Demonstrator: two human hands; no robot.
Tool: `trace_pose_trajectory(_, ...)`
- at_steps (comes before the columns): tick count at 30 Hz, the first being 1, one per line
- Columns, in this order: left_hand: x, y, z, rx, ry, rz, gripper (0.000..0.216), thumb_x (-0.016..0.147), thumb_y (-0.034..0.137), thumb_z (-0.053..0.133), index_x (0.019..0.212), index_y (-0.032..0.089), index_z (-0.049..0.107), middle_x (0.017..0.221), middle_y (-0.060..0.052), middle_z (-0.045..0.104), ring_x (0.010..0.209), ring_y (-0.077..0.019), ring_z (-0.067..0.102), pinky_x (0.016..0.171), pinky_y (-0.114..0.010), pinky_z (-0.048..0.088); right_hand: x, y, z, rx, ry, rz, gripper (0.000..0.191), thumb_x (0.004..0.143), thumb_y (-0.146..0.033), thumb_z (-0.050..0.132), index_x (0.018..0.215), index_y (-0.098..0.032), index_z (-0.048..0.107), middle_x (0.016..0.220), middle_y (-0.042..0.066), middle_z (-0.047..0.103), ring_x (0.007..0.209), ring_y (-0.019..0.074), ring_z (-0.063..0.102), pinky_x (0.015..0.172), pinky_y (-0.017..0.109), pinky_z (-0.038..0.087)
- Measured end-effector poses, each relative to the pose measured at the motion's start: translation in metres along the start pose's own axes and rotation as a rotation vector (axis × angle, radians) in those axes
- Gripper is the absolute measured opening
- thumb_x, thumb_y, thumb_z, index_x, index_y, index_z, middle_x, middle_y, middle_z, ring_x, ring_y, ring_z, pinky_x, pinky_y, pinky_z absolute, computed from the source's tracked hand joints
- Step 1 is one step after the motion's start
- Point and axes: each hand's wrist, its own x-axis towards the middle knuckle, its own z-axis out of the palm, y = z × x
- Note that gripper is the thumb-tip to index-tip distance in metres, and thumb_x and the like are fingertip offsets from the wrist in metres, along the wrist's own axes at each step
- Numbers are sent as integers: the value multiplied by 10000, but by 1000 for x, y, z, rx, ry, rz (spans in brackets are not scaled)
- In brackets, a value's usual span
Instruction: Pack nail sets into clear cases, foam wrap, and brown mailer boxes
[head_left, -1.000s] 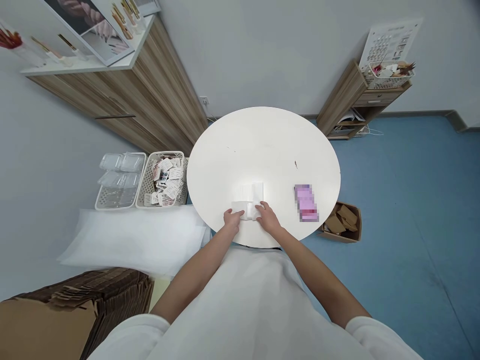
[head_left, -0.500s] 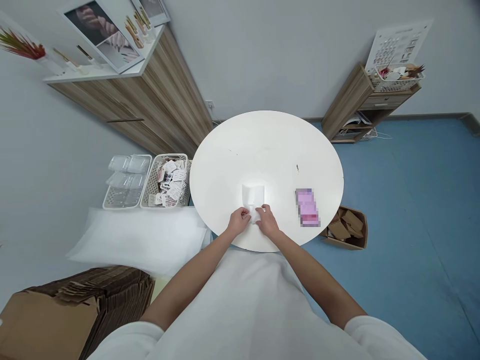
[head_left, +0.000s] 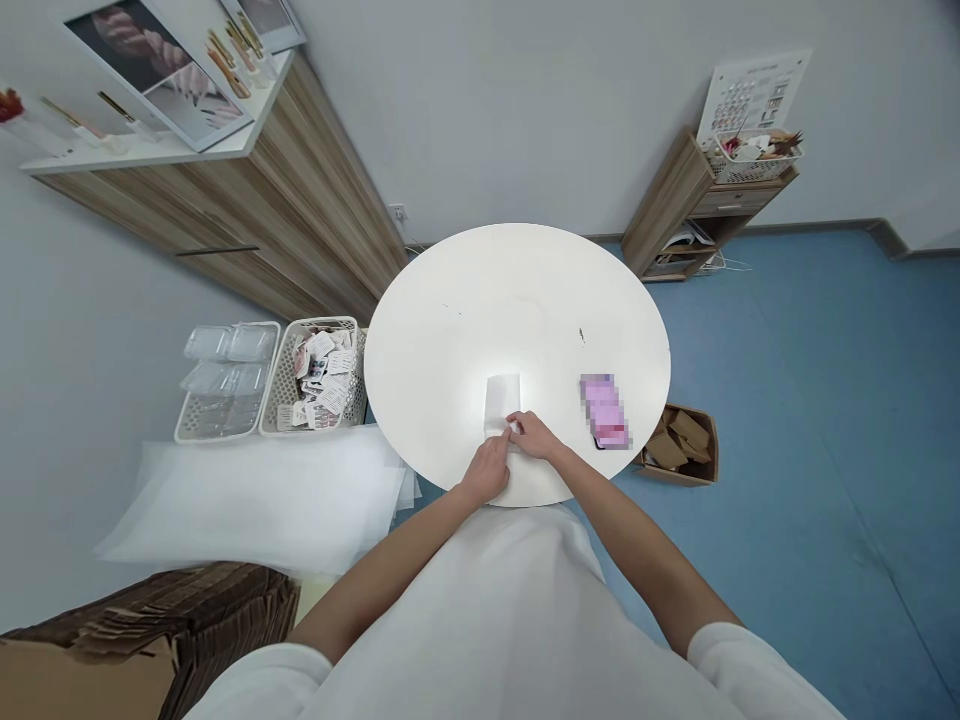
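A small white sheet (head_left: 502,400), thin and slightly see-through like packing foam, lies folded on the round white table (head_left: 450,290) in front of me. My left hand (head_left: 489,468) is closed at its near end, fingertips pressed on the edge. Touching it from the right, my right hand (head_left: 531,436) pinches the same end, its fingertips against those of the left. Whatever may lie inside the fold is hidden. To the right of my hands lies a pixelated pink-purple phone-shaped object (head_left: 604,410).
Left of the table stand a white basket of printed cards (head_left: 270,385) and a basket of clear plastic trays (head_left: 180,415). Large white sheets (head_left: 255,500) and stacked cardboard (head_left: 225,620) are nearer me. A carton (head_left: 686,478) with cardboard pieces sits at the right.
The sheet has become narrower, its right side folded in. My left hand has shifted nearer my body and the fingertips have come together. The whole view has turned slightly.
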Motion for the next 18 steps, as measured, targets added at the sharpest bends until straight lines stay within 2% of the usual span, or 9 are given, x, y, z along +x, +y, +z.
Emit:
trace_pose_trajectory(2,0,0,-3,-15,-20,-15,689,678,59,392,1334,151,204,1149,-127,486,1055,-257,444,905,-427,366,1,-5,2,-28,43,48,269,820,-347,403,1015,-211,529,938,47,515,734,131,530,648,244,409)
trace_pose_trajectory(4,1,0,-5,-22,-44,-5,622,676,64,409,1278,182,308,1143,-116,491,1060,-262,441,900,-432,371,3,-11,6,-76,84,92,281,839,-397,362,946,-208,539,912,44,529,708,134,531,616,247,394)
trace_pose_trajectory(7,-1,1,-3,20,-79,45,434,649,68,466,1064,188,505,1163,-128,472,1112,-296,399,915,-459,355,7,-17,12,-183,135,152,313,808,-481,403,862,-199,528,886,49,539,674,141,527,571,250,364)
trace_pose_trajectory(9,-6,2,-1,62,-92,91,361,635,67,491,975,177,538,1220,-137,433,1163,-314,354,946,-478,321,10,-18,15,-243,153,183,254,801,-439,435,822,-199,515,870,51,541,665,143,525,551,247,343)
trace_pose_trajectory(13,-18,-3,-5,28,-88,192,442,674,97,483,1108,176,467,1329,-126,336,1234,-276,294,994,-457,284,16,-14,16,-230,174,208,128,800,-325,440,797,-203,480,807,27,550,647,134,515,542,242,329)
trace_pose_trajectory(16,-17,-10,-16,-31,14,119,438,754,165,438,1190,172,400,1336,-129,329,1223,-231,333,987,-405,309,18,-10,16,-162,183,208,142,774,-334,476,830,-206,456,768,1,555,631,128,503,534,235,331)
trace_pose_trajectory(18,-9,-14,-26,9,67,56,473,766,217,456,1229,173,370,1354,-127,316,1258,-244,284,1022,-422,238,19,-9,15,-145,188,208,166,763,-348,494,839,-206,453,758,-4,556,629,126,500,536,233,336)
